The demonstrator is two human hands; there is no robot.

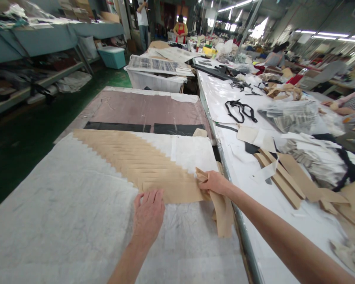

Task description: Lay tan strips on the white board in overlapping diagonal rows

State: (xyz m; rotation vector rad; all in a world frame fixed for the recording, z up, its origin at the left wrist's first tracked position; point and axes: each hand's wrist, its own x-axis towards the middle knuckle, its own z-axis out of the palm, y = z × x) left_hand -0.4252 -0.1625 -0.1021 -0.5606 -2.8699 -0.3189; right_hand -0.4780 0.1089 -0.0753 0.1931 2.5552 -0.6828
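Tan fabric-like strips point(136, 157) lie overlapped in a stepped, slanting row on a white-covered table point(77, 205). My left hand point(149, 207) rests on the near edge of the closest strip, fingers laid flat and holding nothing. At the right end of that strip, my right hand point(214, 182) is closed around a small bunch of similar tan strips. Part of the bunch point(224, 217) droops below the hand toward the table's right edge. The tips of the right fingers are partly hidden by the material.
A metal-edged white table point(239, 221) adjoins on the right, with loose tan pieces point(296, 177), black straps point(239, 110) and stacked pale cloth point(316, 157). Ahead are black strips point(118, 126) and a white bin point(156, 81). Other people work farther back.
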